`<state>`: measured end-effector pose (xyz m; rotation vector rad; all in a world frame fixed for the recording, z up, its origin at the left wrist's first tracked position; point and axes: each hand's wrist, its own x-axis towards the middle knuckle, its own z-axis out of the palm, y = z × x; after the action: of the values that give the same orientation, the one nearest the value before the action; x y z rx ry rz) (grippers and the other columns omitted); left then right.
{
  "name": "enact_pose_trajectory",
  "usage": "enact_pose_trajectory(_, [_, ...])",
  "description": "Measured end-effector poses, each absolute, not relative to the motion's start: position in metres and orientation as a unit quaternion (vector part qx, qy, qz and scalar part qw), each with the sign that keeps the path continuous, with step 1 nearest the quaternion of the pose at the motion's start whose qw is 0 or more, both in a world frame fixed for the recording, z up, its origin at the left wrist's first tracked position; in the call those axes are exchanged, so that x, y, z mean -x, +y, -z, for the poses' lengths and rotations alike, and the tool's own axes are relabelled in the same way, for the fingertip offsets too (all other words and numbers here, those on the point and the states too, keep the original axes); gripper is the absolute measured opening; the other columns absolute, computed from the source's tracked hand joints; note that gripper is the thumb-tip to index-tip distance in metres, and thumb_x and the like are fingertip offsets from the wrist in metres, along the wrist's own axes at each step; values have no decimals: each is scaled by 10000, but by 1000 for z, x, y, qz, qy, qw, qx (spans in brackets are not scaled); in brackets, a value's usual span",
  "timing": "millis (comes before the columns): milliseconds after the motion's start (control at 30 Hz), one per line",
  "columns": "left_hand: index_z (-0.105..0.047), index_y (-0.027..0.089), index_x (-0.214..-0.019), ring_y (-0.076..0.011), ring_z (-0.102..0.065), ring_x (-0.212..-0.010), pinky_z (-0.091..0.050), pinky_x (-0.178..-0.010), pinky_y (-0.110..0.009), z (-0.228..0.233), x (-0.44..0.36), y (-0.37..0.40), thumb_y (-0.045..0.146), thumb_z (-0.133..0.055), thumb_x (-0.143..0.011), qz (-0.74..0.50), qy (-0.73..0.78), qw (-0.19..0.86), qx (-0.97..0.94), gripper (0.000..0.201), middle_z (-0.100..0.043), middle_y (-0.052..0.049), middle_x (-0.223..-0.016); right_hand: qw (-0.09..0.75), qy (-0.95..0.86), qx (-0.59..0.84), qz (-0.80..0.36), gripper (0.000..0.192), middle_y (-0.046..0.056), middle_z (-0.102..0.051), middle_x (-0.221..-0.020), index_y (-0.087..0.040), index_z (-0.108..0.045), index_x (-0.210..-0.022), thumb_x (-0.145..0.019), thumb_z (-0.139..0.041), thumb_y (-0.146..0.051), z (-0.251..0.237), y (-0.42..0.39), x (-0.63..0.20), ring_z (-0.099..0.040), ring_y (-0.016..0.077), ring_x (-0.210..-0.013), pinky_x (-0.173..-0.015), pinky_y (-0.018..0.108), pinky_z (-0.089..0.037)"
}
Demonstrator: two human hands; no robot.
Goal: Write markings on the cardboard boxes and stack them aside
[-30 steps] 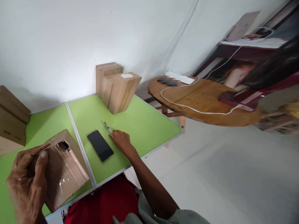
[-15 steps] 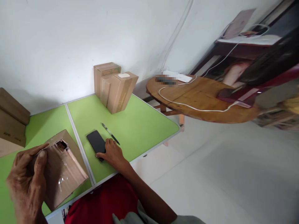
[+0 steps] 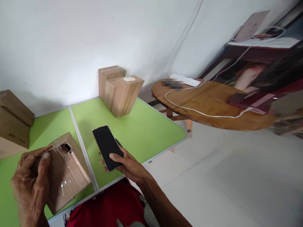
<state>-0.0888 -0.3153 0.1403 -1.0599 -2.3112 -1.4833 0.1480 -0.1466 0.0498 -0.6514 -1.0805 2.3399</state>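
My left hand grips the upper left edge of a brown cardboard box, its thumb on the near face. The box is tilted over the green table, with shiny tape on it and a torn hole at one top corner. In my right hand is a black smartphone, its dark screen facing up, lifted off the table. The thumb lies across the screen and the fingertips show at the far side. A pen lies behind the phone, mostly hidden by it.
Cardboard boxes stand at the back of the green folding table; more boxes are at its left. To the right is an oval wooden table with a white cable. Beyond it, part of a person shows, blurred.
My right hand has picked the smartphone up from the table and now holds it raised, covering most of the pen. My left hand keeps its grip on the box. The view has shifted slightly.
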Motion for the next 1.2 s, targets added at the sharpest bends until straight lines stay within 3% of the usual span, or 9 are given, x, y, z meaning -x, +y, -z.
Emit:
enact_pose_trajectory(167, [-903, 336, -1046, -279, -732, -1068, -524, -950, -422, -142, 89, -315, 543, -761, -938, 505, -780, 91, 359, 273, -814, -19, -1072, 227, -355, 123, -899, 721, 72, -823, -1174, -281, -637, -1428, -852, -1025, -475, -97, -168, -142, -837, 256, -964, -814, 402, -699])
enact_pose_trajectory(300, [-896, 344, -1033, -268, -728, -1062, -512, -928, -397, -142, 91, -316, 575, -771, -916, 511, -777, 88, 357, 287, -802, -8, -1059, 200, -352, 73, -912, 845, 53, -812, -1133, -274, -616, -1541, -860, -998, -595, -113, -190, -120, -816, 271, -1085, -919, 411, -680])
enact_pose_trajectory(500, [-847, 308, -919, -264, -721, -978, -498, -858, -389, -143, 90, -316, 573, -751, -881, 506, -783, 84, 352, 285, -781, -5, -983, 178, -400, 83, -895, 896, 106, -793, -1342, -281, -667, -1557, -844, -946, -746, -108, -205, -113, -753, 321, -1297, -1126, 490, -607])
enact_pose_trajectory(633, [-874, 321, -979, -275, -732, -1016, -503, -897, -398, -144, 89, -316, 574, -747, -887, 504, -779, 86, 362, 298, -794, -5, -1008, 172, -408, 70, -894, 923, 120, -798, -1341, -271, -687, -1542, -841, -888, -837, -105, -205, -116, -741, 344, -1331, -1115, 497, -614])
enact_pose_trajectory(1067, [-901, 343, -1061, -283, -726, -1103, -509, -980, -424, -140, 91, -318, 594, -776, -938, 511, -778, 87, 355, 306, -812, -15, -1092, 254, -360, 117, -890, 788, 71, -798, -1004, -257, -722, -1352, -879, -805, -882, -90, -181, -121, -811, 298, -938, -780, 405, -673])
enact_pose_trajectory(1200, [-900, 351, -1075, -293, -730, -1099, -511, -981, -447, -140, 89, -317, 591, -785, -929, 518, -776, 88, 349, 304, -811, -18, -1104, 317, -475, 231, -788, 715, 16, -699, -848, -247, -688, -1090, -938, -629, -943, -54, -151, -116, -699, 219, -729, -674, 342, -584])
